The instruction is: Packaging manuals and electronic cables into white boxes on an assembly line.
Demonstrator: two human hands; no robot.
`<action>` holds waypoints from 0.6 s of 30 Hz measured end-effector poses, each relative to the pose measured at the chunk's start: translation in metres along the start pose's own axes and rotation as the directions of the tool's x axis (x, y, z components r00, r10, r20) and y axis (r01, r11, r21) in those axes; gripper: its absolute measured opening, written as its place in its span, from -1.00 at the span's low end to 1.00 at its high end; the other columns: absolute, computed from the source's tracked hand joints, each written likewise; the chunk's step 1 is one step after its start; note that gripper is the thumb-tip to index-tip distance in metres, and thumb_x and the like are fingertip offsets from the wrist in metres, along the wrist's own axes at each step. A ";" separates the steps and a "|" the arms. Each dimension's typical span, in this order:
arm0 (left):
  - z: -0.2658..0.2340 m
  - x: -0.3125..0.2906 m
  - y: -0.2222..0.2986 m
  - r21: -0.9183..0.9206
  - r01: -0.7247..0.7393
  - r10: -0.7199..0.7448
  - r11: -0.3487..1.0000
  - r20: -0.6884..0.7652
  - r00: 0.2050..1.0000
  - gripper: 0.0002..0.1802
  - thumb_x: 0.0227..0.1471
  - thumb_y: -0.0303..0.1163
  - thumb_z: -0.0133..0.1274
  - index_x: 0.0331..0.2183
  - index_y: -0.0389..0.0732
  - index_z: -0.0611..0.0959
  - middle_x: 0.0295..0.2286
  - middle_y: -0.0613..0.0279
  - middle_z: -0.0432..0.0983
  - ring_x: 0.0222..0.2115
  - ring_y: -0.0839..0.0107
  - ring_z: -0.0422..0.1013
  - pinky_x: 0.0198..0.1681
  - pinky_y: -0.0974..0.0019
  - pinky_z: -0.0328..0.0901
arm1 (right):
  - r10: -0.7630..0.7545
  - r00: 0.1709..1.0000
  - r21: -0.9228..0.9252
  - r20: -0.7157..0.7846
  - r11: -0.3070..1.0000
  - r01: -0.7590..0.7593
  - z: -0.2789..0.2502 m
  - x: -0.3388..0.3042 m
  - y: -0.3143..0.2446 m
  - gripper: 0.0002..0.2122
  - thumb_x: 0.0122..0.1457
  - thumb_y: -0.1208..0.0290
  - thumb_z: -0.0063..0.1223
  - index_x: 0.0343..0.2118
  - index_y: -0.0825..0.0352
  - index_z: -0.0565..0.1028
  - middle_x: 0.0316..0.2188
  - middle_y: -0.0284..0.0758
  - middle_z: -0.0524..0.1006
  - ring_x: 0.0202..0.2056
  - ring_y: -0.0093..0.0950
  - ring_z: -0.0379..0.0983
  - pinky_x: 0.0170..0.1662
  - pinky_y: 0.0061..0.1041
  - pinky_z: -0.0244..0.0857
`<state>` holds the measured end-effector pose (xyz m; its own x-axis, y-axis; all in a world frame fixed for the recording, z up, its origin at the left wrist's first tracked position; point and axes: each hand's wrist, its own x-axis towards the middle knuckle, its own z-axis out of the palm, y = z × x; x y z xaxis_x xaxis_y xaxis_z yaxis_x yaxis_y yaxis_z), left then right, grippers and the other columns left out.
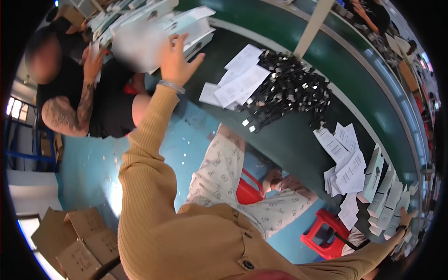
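My left hand [178, 61] is stretched out to the upper left with its fingers spread, nothing held in it. It is beside a stack of slim white boxes [198, 43], partly behind a blurred patch. Far to the right, my right hand [405, 220] reaches to the near end of a row of white boxes [386, 198]. Its fingers look apart against them; whether it touches one is hard to make out. Between my hands, a heap of black cables [291, 88] with pale connectors lies on the dark green table [280, 135]. Printed sheets [242, 86] overlap its left side.
More printed leaflets [346, 163] are spread right of the cables. A person in black [70, 102] sits at the left. Red stools [329, 233] stand under the table, and brown cartons [86, 242] sit on the floor lower left. A green conveyor [373, 79] runs behind, with a pale post [315, 25].
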<state>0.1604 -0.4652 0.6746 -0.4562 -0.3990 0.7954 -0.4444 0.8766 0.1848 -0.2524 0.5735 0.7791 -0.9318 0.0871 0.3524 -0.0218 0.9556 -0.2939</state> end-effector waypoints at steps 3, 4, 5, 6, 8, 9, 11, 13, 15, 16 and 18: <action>0.012 0.054 -0.005 0.335 -0.113 0.107 0.936 0.036 0.994 -0.13 -0.28 0.11 0.21 0.07 -0.04 0.36 0.03 -0.03 0.21 0.02 0.01 0.17 -0.03 -0.10 0.12 | -0.016 0.991 0.083 0.135 0.997 0.005 0.025 -0.019 0.014 -0.20 -0.01 0.29 0.18 0.25 0.32 -0.02 0.10 -0.07 0.26 0.04 -0.25 0.27 0.08 -0.33 0.17; 0.034 0.063 -0.009 0.453 -0.144 0.125 0.880 0.072 0.990 -0.10 -0.24 0.19 0.17 0.08 -0.10 0.34 -0.01 -0.11 0.28 0.01 -0.08 0.21 0.04 -0.03 0.14 | -0.048 0.994 -0.151 0.095 0.987 0.062 -0.025 -0.021 0.031 -0.26 0.02 0.30 0.15 0.23 0.36 0.03 0.11 -0.08 0.26 0.07 -0.26 0.26 0.12 -0.37 0.15; 0.027 0.078 -0.020 0.556 -0.223 0.104 0.801 0.238 0.966 -0.07 -0.22 0.16 0.17 0.10 -0.16 0.30 0.01 -0.14 0.27 0.04 -0.03 0.21 0.08 0.03 0.14 | -0.079 0.995 -0.246 0.059 0.965 0.091 -0.001 -0.024 0.012 -0.26 0.04 0.30 0.14 0.23 0.38 0.02 0.12 -0.05 0.25 0.10 -0.26 0.23 0.14 -0.42 0.12; 0.031 0.087 -0.020 0.328 -0.171 -0.004 0.929 0.472 0.882 -0.02 -0.23 0.12 0.21 0.12 -0.24 0.26 0.05 -0.14 0.24 0.06 0.04 0.21 0.10 0.13 0.15 | 0.087 0.924 -0.475 0.371 0.873 0.109 -0.054 -0.019 0.018 -0.28 0.07 0.27 0.12 0.22 0.40 0.03 0.10 -0.01 0.27 0.09 -0.24 0.25 0.15 -0.43 0.10; -0.002 0.097 -0.098 0.397 -0.137 -0.079 0.908 0.482 0.872 0.06 -0.30 0.11 0.26 0.13 -0.25 0.23 0.08 -0.09 0.22 0.10 0.02 0.16 0.15 0.12 0.09 | -0.032 0.992 0.046 0.120 0.999 0.026 0.035 -0.023 -0.099 -0.36 0.07 0.19 0.14 0.14 0.42 0.18 0.01 -0.07 0.36 -0.01 -0.30 0.33 0.01 -0.36 0.23; 0.028 0.096 -0.139 0.336 -0.205 0.002 0.919 0.516 0.856 0.10 -0.29 0.14 0.24 0.15 -0.27 0.18 0.10 -0.09 0.19 0.12 0.01 0.14 0.16 0.12 0.07 | -0.224 0.968 -0.154 -0.118 0.967 0.205 0.004 -0.026 -0.077 -0.36 0.03 0.15 0.18 0.11 0.37 0.23 0.02 -0.13 0.36 -0.01 -0.32 0.34 -0.02 -0.35 0.25; 0.046 0.091 -0.105 0.392 -0.154 -0.080 0.907 0.520 0.850 0.12 -0.29 0.16 0.24 0.16 -0.30 0.18 0.09 -0.10 0.21 0.11 0.02 0.16 0.16 0.14 0.08 | -0.218 0.943 -0.235 -0.250 0.959 0.159 -0.022 -0.038 -0.074 -0.28 -0.05 -0.02 0.20 0.13 0.24 0.21 0.04 -0.10 0.34 -0.03 -0.23 0.37 -0.02 -0.33 0.25; 0.039 0.086 -0.072 0.404 -0.134 -0.090 0.905 0.489 0.868 0.03 -0.26 0.19 0.19 0.13 -0.23 0.27 0.07 -0.11 0.24 0.05 -0.03 0.23 0.09 0.08 0.15 | -0.158 0.929 -0.282 -0.336 0.958 0.061 -0.028 -0.055 -0.074 -0.33 -0.05 -0.08 0.16 0.05 0.24 0.30 -0.07 -0.10 0.45 -0.14 -0.20 0.45 -0.06 -0.32 0.29; -0.006 0.075 -0.100 0.490 -0.168 -0.011 0.856 0.342 0.940 -0.06 -0.21 0.20 0.16 0.10 -0.20 0.34 0.05 -0.12 0.27 0.00 -0.04 0.27 0.05 0.07 0.18 | -0.023 0.978 -0.253 -0.208 0.967 -0.031 0.001 -0.063 -0.150 -0.35 -0.03 0.09 0.20 0.05 0.37 0.24 -0.09 -0.05 0.43 -0.11 -0.17 0.42 -0.08 -0.33 0.29; -0.007 0.082 -0.074 0.445 -0.181 0.040 0.877 0.307 0.951 -0.09 -0.18 0.18 0.15 0.09 -0.22 0.35 0.04 -0.11 0.29 0.00 -0.03 0.27 0.05 0.08 0.18 | 0.073 0.970 -0.143 -0.230 0.984 -0.108 -0.010 -0.100 -0.182 -0.38 -0.07 0.23 0.25 0.01 0.41 0.22 -0.13 -0.05 0.44 -0.13 -0.15 0.42 -0.10 -0.27 0.29; -0.007 0.082 -0.042 0.261 -0.145 0.088 0.954 0.217 0.972 -0.12 -0.11 0.12 0.15 0.08 -0.31 0.34 -0.01 -0.10 0.35 -0.02 0.01 0.31 0.01 0.14 0.22 | 0.246 0.949 -0.255 -0.196 0.922 -0.292 -0.013 -0.119 -0.183 -0.45 -0.06 0.13 0.23 -0.06 0.32 0.32 -0.15 -0.10 0.48 -0.12 -0.15 0.42 -0.09 -0.24 0.29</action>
<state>0.1467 -0.5329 0.7359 -0.6500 -0.3691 0.6643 -0.5596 0.8239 -0.0898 -0.1325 0.3923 0.8022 -0.8188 0.3730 0.4365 0.3439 0.9274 -0.1474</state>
